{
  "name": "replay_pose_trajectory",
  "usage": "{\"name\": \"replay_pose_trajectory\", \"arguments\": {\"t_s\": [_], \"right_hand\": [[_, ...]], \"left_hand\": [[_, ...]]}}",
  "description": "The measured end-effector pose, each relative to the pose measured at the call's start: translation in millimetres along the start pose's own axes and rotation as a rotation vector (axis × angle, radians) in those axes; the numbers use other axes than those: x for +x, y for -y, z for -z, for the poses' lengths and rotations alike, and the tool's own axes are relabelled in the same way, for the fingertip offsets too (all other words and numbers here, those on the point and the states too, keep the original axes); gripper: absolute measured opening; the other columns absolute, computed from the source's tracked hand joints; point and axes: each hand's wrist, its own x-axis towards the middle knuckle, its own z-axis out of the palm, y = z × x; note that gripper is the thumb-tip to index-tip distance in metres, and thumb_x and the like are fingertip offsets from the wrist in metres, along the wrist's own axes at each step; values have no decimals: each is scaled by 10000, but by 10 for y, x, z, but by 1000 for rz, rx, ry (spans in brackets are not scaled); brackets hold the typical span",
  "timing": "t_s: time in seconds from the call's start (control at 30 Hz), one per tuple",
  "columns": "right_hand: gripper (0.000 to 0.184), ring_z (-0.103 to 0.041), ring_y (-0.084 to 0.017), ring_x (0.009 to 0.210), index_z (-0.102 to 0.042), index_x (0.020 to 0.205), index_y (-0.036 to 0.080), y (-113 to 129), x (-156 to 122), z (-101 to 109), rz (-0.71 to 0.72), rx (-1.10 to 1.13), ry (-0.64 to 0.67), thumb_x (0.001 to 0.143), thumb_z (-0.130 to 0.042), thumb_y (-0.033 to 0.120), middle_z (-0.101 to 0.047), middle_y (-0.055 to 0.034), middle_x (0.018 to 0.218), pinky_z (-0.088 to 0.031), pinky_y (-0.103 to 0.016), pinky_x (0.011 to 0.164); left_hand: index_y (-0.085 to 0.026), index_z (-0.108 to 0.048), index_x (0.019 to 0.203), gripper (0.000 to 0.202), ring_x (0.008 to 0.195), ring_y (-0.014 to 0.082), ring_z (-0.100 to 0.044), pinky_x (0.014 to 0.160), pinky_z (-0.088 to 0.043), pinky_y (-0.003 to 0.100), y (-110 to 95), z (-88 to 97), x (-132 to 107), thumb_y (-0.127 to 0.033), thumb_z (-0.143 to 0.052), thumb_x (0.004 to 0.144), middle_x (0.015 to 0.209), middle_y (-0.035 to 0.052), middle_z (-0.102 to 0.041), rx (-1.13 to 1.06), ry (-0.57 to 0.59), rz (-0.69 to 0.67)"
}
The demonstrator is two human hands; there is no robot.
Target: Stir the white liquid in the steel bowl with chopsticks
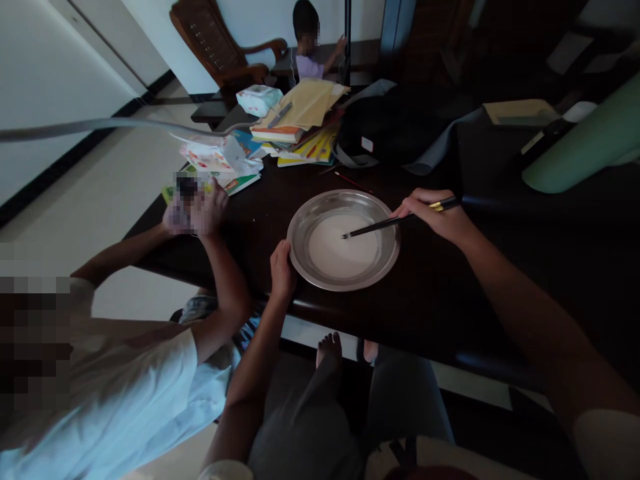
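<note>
A round metal bowl (345,285) of milky white liquid (337,250) rests on the dark table near its front edge. My left hand (283,268) grips the bowl's left rim, thumb at the edge, with the other fingers mostly hidden. Pinched in my right hand (434,212) is a pair of black chopsticks (377,225) with gold bands, slanting down to the left. Their tips are over the middle of the bowl, at the liquid; how deep they reach I cannot tell.
At my left sits a person (150,373) with both hands raised over the table. Books and envelopes (305,110), tissue packs (260,100) and a black bag (395,127) lie at the back. A green bottle (575,143) is at right. Another person (307,47) is farther off.
</note>
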Motion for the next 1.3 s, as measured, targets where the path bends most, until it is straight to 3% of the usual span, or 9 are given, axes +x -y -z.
{"name": "replay_pose_trajectory", "arguments": {"t_s": [0.1, 0.23, 0.43, 0.63, 0.73, 0.87, 1.07, 1.17, 1.3], "right_hand": [[431, -758, -243, 757, -722, 604, 290, 0, -5, 19, -7, 72, 36, 949, -652, 539, -782, -36, 725, -587, -443, 810], [337, -761, -250, 835, -772, 696, 293, -9, -18, -51, 27, 13, 142, 914, -689, 535, -814, -36, 829, -586, -435, 816], [403, -765, -265, 827, -740, 645, 295, -13, 5, 16, 1, -30, -14, 921, -670, 580, -803, -48, 788, -586, -463, 839], [358, -765, -252, 848, -770, 700, 289, 32, -22, -44, 32, -44, 147, 914, -672, 558, -820, -42, 848, -586, -435, 823], [305, -759, -255, 883, -779, 733, 290, 27, -13, -38, 34, -85, 94, 902, -699, 531, -820, -43, 879, -580, -439, 840], [452, -758, -260, 799, -710, 615, 294, 35, -5, 32, -13, -5, 4, 915, -654, 627, -782, -53, 757, -586, -461, 831], [342, -739, -247, 872, -777, 708, 307, 28, -24, -67, 37, -54, 138, 896, -693, 580, -814, -33, 869, -578, -445, 850], [313, -734, -258, 893, -784, 732, 315, 8, -12, -48, 34, -97, 45, 894, -703, 571, -810, -27, 863, -567, -473, 882], [459, -745, -262, 811, -719, 615, 310, 23, -13, 9, -13, -14, -19, 901, -653, 663, -783, -47, 759, -576, -481, 855]], "left_hand": [[-206, -481, 596, 353, 724, 153, -476, 691, -429, 236, 30, 1, 13, -203, -557, 941, 635, -10, -484, 7, -19, 7], [-207, -476, 594, 360, 723, 154, -472, 688, -426, 237, 48, 17, 22, -202, -539, 948, 635, -9, -479, 37, -8, -10], [-207, -495, 595, 349, 725, 159, -466, 690, -434, 233, 2, 22, 7, -179, -535, 941, 643, -7, -483, 74, 21, -47], [-209, -481, 590, 359, 707, 153, -444, 688, -431, 234, -20, 12, -4, -176, -511, 946, 638, -10, -462, 48, 22, -46], [-210, -479, 592, 358, 714, 154, -457, 685, -428, 238, -1, 8, 1, -188, -513, 948, 640, -7, -470, 37, 15, -23], [-212, -477, 602, 348, 735, 160, -484, 683, -428, 244, 23, 3, 11, -205, -533, 945, 641, -5, -486, 28, -6, 7], [-210, -482, 598, 351, 728, 155, -475, 692, -440, 234, 3, 13, 7, -214, -530, 945, 640, -3, -477, 44, 0, -9], [-214, -483, 600, 337, 746, 164, -483, 702, -452, 233, -10, 22, 5, -206, -534, 933, 646, 3, -488, 65, 18, -23], [-216, -491, 609, 322, 763, 173, -499, 703, -458, 236, -13, 22, 7, -221, -554, 925, 646, 7, -490, 50, 2, -2]]}}
